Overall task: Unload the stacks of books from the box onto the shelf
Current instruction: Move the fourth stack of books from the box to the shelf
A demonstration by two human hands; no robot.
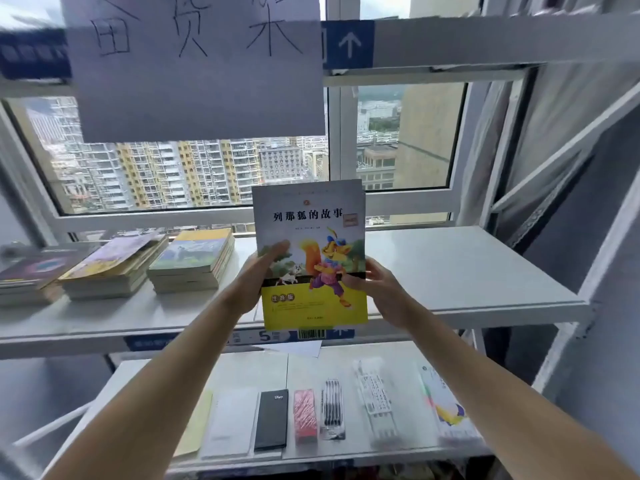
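while the book (311,258) is held upright in front of the shelf (467,271), with its cover facing the camera, it is gripped from both sides: the left hand (256,278) is closed on its left edge, thumb laid over the cover, and the right hand (377,289) is closed on its right edge, fingers wrapped behind. whether 1 book or a thin stack is held cannot be told, since only the front cover is shown. both arms are stretched forward and slightly upward, elbows nearly straight, wrists tipped back so the cover is kept vertical. the box is not in view.

3 stacks of books (194,261) are already laid along the left half of the shelf, near its back edge; the right half is bare. the step in hand is judged to be the setting down of this load. it is best done by tilting the top edge away until the book lies flat, then lowering it onto the bare part just beside the rightmost stack, spine aligned with the others and kept back from the front edge. the grip should be released only once the book is fully supported. the stationery (332,414) on the lower shelf (145,393) is left untouched.
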